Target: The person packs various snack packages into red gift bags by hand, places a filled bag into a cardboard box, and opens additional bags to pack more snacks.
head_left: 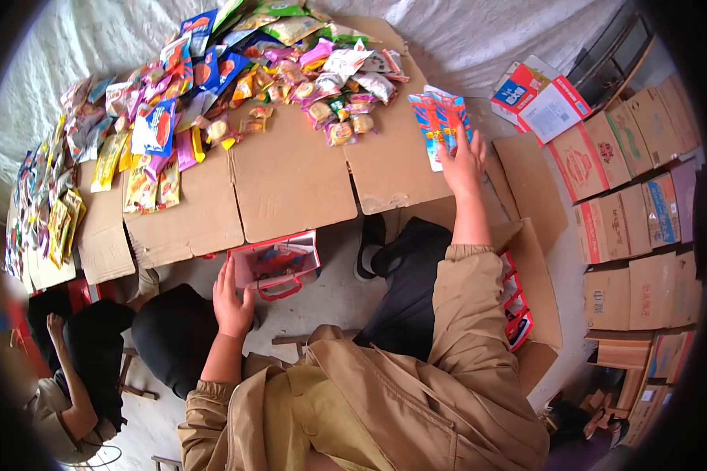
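My right hand reaches over the right end of the cardboard-covered table. Its fingers are stretched out and touch the lower part of some blue and red snack packets; I cannot make out a grip on them. My left hand is lower down, fingers extended and nothing visible in it. It is beside the left edge of an upright red and white carry box with a red handle. Through the box's open top some colourful packets show, too small to name.
Heaped snack packets cover the back and left of the table. An open carton with red-edged boxes stands at my right. Stacked cartons line the right side. Another person's arm is at lower left.
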The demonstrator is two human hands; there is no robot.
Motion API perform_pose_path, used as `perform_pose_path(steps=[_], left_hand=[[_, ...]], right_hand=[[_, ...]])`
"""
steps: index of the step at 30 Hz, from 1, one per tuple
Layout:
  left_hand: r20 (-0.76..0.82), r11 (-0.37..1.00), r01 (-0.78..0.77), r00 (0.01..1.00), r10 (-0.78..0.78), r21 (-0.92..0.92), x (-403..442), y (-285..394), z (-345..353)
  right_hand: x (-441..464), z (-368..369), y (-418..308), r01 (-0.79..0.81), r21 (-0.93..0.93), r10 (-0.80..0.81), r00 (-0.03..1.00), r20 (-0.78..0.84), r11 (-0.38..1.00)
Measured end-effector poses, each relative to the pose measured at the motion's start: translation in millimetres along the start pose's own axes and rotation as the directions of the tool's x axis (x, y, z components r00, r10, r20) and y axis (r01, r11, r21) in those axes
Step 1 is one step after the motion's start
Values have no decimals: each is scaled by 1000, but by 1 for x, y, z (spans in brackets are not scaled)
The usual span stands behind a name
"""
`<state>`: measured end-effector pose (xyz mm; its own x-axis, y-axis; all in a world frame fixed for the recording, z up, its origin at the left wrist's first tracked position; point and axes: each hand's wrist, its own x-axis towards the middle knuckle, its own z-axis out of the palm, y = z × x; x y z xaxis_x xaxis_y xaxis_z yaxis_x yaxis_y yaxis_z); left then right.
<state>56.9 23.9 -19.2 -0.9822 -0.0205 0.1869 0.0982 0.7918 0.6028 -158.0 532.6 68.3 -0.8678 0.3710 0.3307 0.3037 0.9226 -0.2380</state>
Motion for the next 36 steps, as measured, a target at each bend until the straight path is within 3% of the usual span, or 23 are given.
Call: perform_pose_path(steps=[1,3,7,12,15,18,22,23,25,26,32,35,36], left_hand=[[4,1000,16,1000,-16,5,0,1,-1],[-5,1000,17,1000,-17,1,1,3,-1],[-16,999,32,999,-32,-2,-1,-2,5],[-12,1000,6,1000,-6,7,-5,-2,3],[-11,999,-39,999,40,27,-8,0,0],[42,996,92,995,-92,-17,-7,-2,-1],[10,1000,11,1000,-11,-9,-8,0,-7],[27,997,59,998,-57,-58,-8,3,-8],[47,997,70,997,-68,-34,-8,4,-11],[45,998,66,997,-64,-26,-8,4,-13],[96,994,41,994,-50,97,-11,-3,-15],[130,991,30,990,-47,129,-9,-4,-17],[115,983,-50,993,29,179,-6,4,-19]], right_hand=[[1,9,5,-6,6,6,1000,-9,1000],[-4,14,-7,21,-74,-3,973,230,997],[-6,30,-33,146,16,-146,968,204,989],[-14,25,-60,156,87,-173,957,234,984],[-17,16,-63,219,48,-223,971,87,974],[-15,21,-59,267,156,-275,961,31,951],[1,14,-43,56,47,-53,996,-70,997],[5,19,-31,53,63,-49,997,-67,997],[13,32,-9,-87,202,73,995,72,976],[14,29,-7,-145,231,89,968,235,962],[6,27,-22,-36,-6,37,972,232,999],[4,33,-37,16,93,-39,968,249,996],[4,35,-41,31,150,-70,963,262,988]])
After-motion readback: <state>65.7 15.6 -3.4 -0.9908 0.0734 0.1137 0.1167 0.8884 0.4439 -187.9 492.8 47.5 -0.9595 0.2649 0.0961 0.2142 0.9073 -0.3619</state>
